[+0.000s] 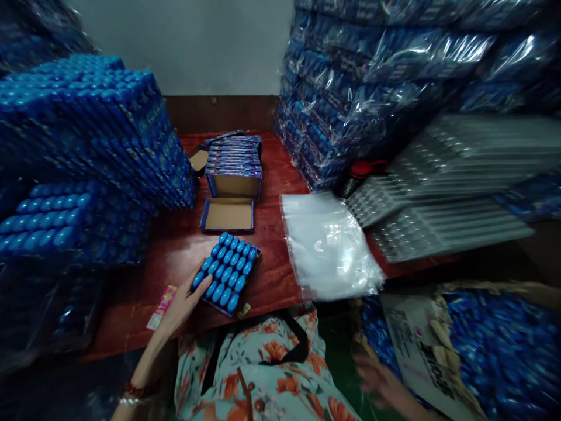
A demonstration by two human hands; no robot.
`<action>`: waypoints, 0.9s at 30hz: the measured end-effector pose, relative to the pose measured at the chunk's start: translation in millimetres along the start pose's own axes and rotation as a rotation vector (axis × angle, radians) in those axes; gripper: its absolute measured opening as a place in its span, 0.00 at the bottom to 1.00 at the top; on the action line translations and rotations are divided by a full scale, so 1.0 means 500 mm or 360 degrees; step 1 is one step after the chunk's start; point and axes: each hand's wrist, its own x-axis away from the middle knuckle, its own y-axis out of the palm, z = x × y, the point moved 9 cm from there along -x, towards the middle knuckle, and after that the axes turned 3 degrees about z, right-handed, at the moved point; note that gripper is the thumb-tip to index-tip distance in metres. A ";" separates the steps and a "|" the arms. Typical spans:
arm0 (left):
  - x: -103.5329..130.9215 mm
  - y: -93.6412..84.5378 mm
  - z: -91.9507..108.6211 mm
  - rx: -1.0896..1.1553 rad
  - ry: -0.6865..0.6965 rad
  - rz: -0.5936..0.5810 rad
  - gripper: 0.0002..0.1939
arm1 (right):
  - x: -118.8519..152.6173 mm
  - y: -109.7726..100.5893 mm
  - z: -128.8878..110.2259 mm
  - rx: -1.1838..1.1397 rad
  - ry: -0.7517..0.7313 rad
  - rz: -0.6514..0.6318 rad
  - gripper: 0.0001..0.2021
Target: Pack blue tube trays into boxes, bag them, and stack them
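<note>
One pack of blue capsules (227,273) in the left hand (187,299), pinched at its left edge, thumb over the top pieces and the other fingers along the outer side; probably gripped so to stop any sliding on the worktop (274,237). Turned at a slant, perhaps for an easier hold. Well right of those fingers, beside a heap of blue pieces (499,345), the right hand (377,380), fingers too blurred to judge as spread or pressed together (any held piece likewise impossible to make out). Just left of the left fingers, a pink packet (165,303). Beyond them, an open shallow box (230,215) and a row of printed boxes (234,155), likely kept ahead for easy reach. To their right, clear bags (328,245), then grey moulded trays (442,225). Hemming in their left, stacked blue packs (127,128); walling off the far right, film-wrapped packs (359,88).
</note>
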 end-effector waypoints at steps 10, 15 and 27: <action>0.106 0.121 -0.031 0.0266 -0.0178 0.0335 0.41 | -0.390 0.045 -0.032 0.0405 -0.0142 0.0028 0.23; 0.101 0.097 0.003 0.0111 0.0095 0.0134 0.39 | -0.436 0.059 -0.010 -0.0121 -0.0050 -0.0032 0.20; 0.114 0.133 0.090 -0.1138 0.0758 0.0275 0.50 | -0.536 -0.006 -0.207 -0.0370 -0.0182 -0.0213 0.20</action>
